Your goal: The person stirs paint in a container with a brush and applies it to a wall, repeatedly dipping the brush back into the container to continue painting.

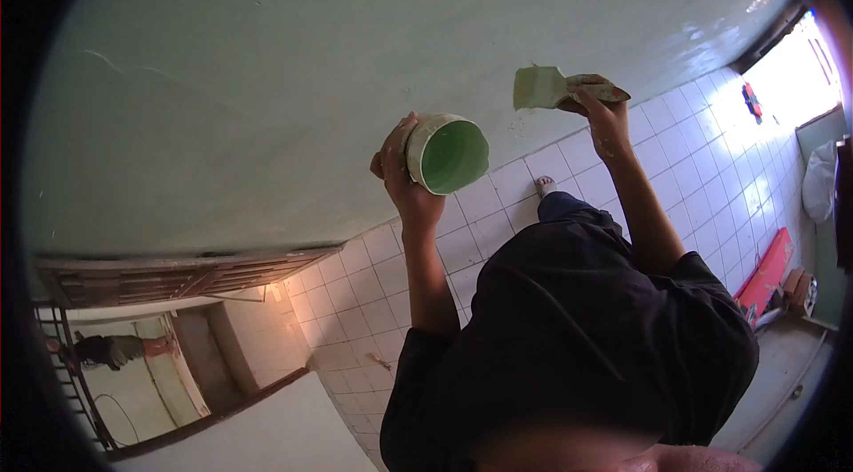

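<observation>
Dark shirt [586, 330] nearest, we're gripping brush [554, 87] in right fingers [586, 80], bristles [530, 88] pointing left, left fingers [402, 138] clasping container [453, 157] farther left.

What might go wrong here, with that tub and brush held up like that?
The tub appears held only by the left hand; if that grip slips, it could drop onto the tiles.
The brush, in the right hand, has green on its bristles, so it might drip.
A foot is on the tiles, and any wet drips there could make them slippery.
</observation>
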`<state>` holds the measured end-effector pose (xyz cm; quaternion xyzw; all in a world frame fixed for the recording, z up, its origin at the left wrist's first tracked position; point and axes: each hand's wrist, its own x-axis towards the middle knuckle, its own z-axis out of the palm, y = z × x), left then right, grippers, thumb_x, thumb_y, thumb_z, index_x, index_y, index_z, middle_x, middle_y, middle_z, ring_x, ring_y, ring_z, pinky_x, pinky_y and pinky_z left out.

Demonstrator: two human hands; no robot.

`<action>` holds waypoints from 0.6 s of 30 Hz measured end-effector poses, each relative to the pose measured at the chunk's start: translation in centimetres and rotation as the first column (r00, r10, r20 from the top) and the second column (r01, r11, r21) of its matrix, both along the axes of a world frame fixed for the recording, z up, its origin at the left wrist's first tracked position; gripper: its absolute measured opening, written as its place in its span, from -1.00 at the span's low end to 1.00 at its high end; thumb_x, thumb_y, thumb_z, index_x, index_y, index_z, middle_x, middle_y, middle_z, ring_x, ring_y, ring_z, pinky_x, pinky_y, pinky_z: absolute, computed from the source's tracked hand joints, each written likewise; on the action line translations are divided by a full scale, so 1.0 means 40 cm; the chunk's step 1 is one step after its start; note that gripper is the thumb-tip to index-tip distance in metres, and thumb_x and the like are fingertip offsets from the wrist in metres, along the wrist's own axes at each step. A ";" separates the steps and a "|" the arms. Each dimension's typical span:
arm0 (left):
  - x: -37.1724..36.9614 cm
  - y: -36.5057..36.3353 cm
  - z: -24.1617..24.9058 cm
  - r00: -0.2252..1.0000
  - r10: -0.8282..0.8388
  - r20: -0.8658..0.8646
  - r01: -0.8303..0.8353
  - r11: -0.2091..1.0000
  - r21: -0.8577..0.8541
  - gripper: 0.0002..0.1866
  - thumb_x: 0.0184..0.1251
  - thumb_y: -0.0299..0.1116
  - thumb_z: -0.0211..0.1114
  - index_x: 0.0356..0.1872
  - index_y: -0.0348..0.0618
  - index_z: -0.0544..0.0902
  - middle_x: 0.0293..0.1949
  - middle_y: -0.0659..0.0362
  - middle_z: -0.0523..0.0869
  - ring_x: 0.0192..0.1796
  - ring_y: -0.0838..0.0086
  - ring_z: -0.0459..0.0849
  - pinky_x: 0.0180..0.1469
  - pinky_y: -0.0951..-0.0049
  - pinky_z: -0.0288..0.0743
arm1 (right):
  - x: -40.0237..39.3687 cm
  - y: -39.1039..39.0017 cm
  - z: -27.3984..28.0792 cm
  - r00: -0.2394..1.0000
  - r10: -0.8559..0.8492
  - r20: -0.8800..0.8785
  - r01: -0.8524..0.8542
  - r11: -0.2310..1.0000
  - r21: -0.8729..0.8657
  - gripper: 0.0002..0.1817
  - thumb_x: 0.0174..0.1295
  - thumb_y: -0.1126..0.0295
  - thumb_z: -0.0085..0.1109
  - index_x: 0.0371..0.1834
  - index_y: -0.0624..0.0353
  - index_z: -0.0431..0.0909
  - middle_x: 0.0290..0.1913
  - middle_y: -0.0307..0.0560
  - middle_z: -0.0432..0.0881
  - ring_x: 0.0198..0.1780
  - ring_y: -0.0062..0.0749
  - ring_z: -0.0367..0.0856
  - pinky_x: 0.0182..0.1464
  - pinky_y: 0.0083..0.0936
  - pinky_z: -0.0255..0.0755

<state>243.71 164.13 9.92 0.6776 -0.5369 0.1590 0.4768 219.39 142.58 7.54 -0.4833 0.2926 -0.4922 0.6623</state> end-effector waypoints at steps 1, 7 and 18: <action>0.002 0.002 0.002 1.000 -0.013 -0.003 0.013 1.000 0.002 -0.28 0.23 -0.25 0.63 0.40 -0.09 0.52 0.35 0.14 0.72 0.39 0.29 0.64 0.41 0.22 0.13 | -0.006 0.018 0.007 0.999 0.024 0.038 -0.026 0.999 0.047 -0.78 0.39 0.55 0.31 0.00 0.50 0.66 -0.04 0.17 0.76 -0.02 -0.13 0.82 0.07 -0.18 0.84; 0.050 -0.007 0.001 0.998 0.005 0.067 -0.005 1.000 0.004 -0.26 0.24 -0.20 0.63 0.41 -0.12 0.51 0.36 0.15 0.70 0.39 0.28 0.63 0.43 0.19 0.14 | -0.014 0.079 0.080 0.993 0.059 0.103 -0.072 0.990 0.123 -0.76 0.43 0.55 0.26 0.08 0.47 0.60 0.02 0.19 0.73 0.00 -0.08 0.82 0.12 -0.17 0.80; 0.036 -0.088 0.124 0.959 0.014 0.282 0.005 0.998 -0.066 -0.31 0.24 -0.28 0.63 0.37 -0.02 0.51 0.39 0.22 0.69 0.41 0.34 0.63 0.37 0.18 0.15 | -0.062 0.060 0.097 0.944 0.245 0.221 -0.281 0.948 0.150 -0.79 0.45 0.54 0.24 0.06 0.44 0.59 0.03 0.15 0.70 0.02 -0.08 0.81 0.14 -0.12 0.81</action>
